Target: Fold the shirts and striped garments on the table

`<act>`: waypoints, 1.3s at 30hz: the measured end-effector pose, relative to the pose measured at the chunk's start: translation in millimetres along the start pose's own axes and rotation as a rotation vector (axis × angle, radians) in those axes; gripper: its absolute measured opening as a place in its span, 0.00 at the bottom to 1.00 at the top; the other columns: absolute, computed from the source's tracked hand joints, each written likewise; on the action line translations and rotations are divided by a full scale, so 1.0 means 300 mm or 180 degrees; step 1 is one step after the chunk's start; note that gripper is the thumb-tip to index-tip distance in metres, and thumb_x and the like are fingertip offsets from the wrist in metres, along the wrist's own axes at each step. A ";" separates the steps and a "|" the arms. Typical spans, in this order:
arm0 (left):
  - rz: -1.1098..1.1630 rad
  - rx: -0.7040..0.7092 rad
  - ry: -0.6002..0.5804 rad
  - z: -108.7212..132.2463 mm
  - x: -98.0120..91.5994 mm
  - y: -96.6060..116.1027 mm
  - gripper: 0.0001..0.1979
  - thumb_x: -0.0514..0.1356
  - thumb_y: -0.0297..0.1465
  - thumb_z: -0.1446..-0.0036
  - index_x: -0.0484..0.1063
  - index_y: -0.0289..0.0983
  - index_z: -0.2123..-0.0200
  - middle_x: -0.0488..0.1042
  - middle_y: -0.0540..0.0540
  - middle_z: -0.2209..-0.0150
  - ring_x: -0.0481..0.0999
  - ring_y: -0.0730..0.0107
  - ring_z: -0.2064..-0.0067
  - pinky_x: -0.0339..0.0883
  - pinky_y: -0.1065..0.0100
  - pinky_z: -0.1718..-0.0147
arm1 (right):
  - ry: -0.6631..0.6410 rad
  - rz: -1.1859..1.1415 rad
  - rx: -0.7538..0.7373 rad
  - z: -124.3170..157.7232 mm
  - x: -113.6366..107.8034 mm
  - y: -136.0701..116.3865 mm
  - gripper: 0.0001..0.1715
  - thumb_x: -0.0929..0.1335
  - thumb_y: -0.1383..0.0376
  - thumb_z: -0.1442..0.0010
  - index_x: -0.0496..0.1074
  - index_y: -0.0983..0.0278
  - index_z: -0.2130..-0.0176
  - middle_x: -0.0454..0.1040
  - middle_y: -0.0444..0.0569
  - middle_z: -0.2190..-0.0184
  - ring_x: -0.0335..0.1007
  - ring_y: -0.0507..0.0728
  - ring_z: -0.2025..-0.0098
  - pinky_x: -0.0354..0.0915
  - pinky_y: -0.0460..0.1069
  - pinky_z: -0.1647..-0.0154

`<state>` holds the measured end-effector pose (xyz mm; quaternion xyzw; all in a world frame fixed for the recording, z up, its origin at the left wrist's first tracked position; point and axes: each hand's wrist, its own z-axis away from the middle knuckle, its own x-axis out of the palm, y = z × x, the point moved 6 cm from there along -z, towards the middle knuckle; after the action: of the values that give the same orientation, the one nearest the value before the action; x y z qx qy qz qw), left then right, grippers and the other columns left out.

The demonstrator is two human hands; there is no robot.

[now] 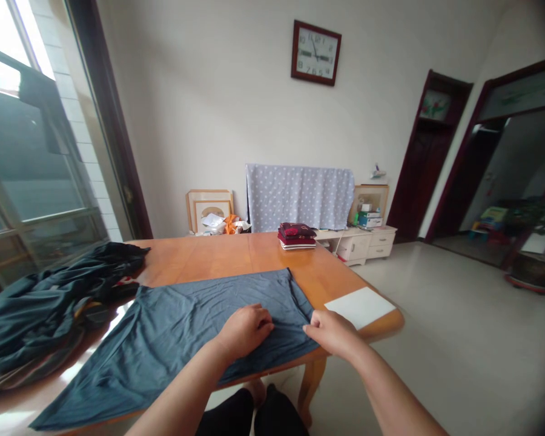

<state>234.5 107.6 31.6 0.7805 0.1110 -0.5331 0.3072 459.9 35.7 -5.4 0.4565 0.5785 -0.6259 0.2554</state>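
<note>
A dark blue-grey garment lies spread along the near side of the wooden table, wrinkled on its left part and flatter on the right. My right hand is closed in a pinch on the garment's right edge, close to the table's front. Over the right half of the cloth, my left hand rests with curled fingers; what lies inside them, if anything, is hidden. The garment's narrow left end reaches the near left corner of the view.
A heap of dark clothes covers the left of the table. Folded red and dark clothes are stacked at the far edge. A white sheet lies by the right corner. Behind stands a cabinet beside a polka-dot cloth.
</note>
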 end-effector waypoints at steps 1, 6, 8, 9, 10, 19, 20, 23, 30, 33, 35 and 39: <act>-0.0003 0.0010 0.0005 -0.012 0.001 0.001 0.10 0.56 0.35 0.36 0.77 0.41 0.64 0.75 0.45 0.64 0.74 0.64 0.62 0.65 0.68 0.61 | -0.0047 -0.0115 -0.0051 -0.015 0.002 0.004 0.13 0.70 0.54 0.45 0.71 0.59 0.74 0.74 0.42 0.78 0.66 0.53 0.74 0.48 0.46 0.73; -0.0073 0.0052 0.0163 -0.074 0.005 0.006 0.11 0.55 0.34 0.35 0.77 0.41 0.63 0.74 0.44 0.63 0.74 0.62 0.59 0.65 0.66 0.58 | -0.0020 -0.0935 -0.0201 -0.133 0.005 0.027 0.11 0.66 0.58 0.43 0.71 0.62 0.73 0.75 0.44 0.76 0.68 0.53 0.72 0.54 0.45 0.73; -0.0093 0.0128 0.0182 -0.101 0.016 0.017 0.11 0.54 0.34 0.35 0.77 0.41 0.63 0.74 0.44 0.62 0.74 0.62 0.58 0.65 0.65 0.57 | 0.0008 -0.1215 -0.0174 -0.196 0.012 0.036 0.11 0.64 0.60 0.43 0.71 0.62 0.72 0.75 0.44 0.76 0.67 0.52 0.73 0.55 0.44 0.73; -0.0100 0.0167 0.0177 -0.114 0.025 0.024 0.11 0.54 0.34 0.35 0.77 0.41 0.62 0.74 0.44 0.61 0.73 0.61 0.57 0.65 0.64 0.56 | 0.0019 -0.1315 -0.0139 -0.231 0.016 0.039 0.10 0.64 0.61 0.44 0.71 0.63 0.72 0.74 0.44 0.76 0.67 0.52 0.74 0.56 0.44 0.74; -0.0106 0.0204 0.0166 -0.127 0.035 0.032 0.11 0.54 0.34 0.35 0.77 0.42 0.62 0.74 0.44 0.61 0.73 0.61 0.57 0.65 0.64 0.55 | 0.0033 -0.1381 -0.0104 -0.267 0.021 0.042 0.10 0.63 0.61 0.44 0.71 0.63 0.72 0.74 0.44 0.76 0.67 0.52 0.74 0.57 0.44 0.73; -0.0053 0.0133 0.0073 -0.163 0.131 0.043 0.09 0.57 0.33 0.38 0.74 0.44 0.56 0.72 0.44 0.54 0.70 0.58 0.51 0.64 0.60 0.51 | 0.0443 -0.0916 0.0035 -0.592 0.027 0.063 0.08 0.65 0.67 0.46 0.74 0.62 0.70 0.77 0.45 0.72 0.68 0.53 0.71 0.57 0.44 0.71; -0.0024 0.0106 0.0067 -0.161 0.134 0.041 0.09 0.57 0.33 0.38 0.74 0.44 0.56 0.72 0.44 0.54 0.69 0.58 0.51 0.63 0.60 0.51 | 0.0452 -0.0841 0.0032 -0.624 0.033 0.065 0.08 0.65 0.67 0.46 0.75 0.62 0.70 0.77 0.45 0.72 0.68 0.53 0.70 0.58 0.45 0.70; 0.0075 0.0043 0.0038 -0.161 0.135 0.037 0.08 0.57 0.33 0.39 0.74 0.44 0.56 0.73 0.45 0.54 0.69 0.58 0.50 0.63 0.59 0.50 | 0.0456 -0.0662 0.0024 -0.706 0.057 0.067 0.08 0.67 0.69 0.47 0.76 0.61 0.67 0.79 0.45 0.67 0.70 0.53 0.66 0.59 0.45 0.66; 0.0178 -0.0043 0.0007 -0.171 0.139 0.023 0.08 0.59 0.33 0.41 0.73 0.46 0.57 0.73 0.45 0.55 0.69 0.57 0.51 0.63 0.57 0.51 | 0.0401 -0.0479 -0.0050 -0.826 0.118 0.045 0.11 0.70 0.68 0.49 0.77 0.60 0.63 0.80 0.47 0.61 0.72 0.55 0.60 0.60 0.45 0.62; 0.0202 -0.0042 -0.0024 -0.175 0.147 0.015 0.09 0.59 0.33 0.41 0.74 0.47 0.57 0.73 0.44 0.55 0.69 0.56 0.51 0.63 0.56 0.51 | 0.0348 -0.0455 -0.0110 -0.848 0.137 0.034 0.07 0.71 0.68 0.50 0.77 0.60 0.67 0.80 0.46 0.65 0.72 0.55 0.63 0.59 0.46 0.64; 0.0217 -0.0046 -0.0038 -0.177 0.152 0.009 0.09 0.59 0.34 0.41 0.74 0.47 0.57 0.73 0.44 0.55 0.69 0.56 0.51 0.63 0.56 0.52 | 0.0344 -0.0467 -0.0146 -0.854 0.146 0.033 0.04 0.70 0.68 0.48 0.76 0.61 0.70 0.79 0.46 0.68 0.72 0.55 0.65 0.59 0.46 0.65; 0.0249 -0.0079 -0.0022 -0.182 0.158 0.001 0.09 0.60 0.34 0.42 0.74 0.48 0.57 0.73 0.46 0.55 0.69 0.56 0.51 0.63 0.56 0.52 | 0.0436 -0.0581 -0.0196 -0.858 0.156 0.049 0.04 0.69 0.69 0.46 0.76 0.61 0.70 0.79 0.45 0.69 0.72 0.54 0.66 0.59 0.45 0.66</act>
<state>295.5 132.5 2.3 0.7785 0.0860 -0.5219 0.3379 522.3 289.0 -31.1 0.4355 0.6527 -0.5958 0.1711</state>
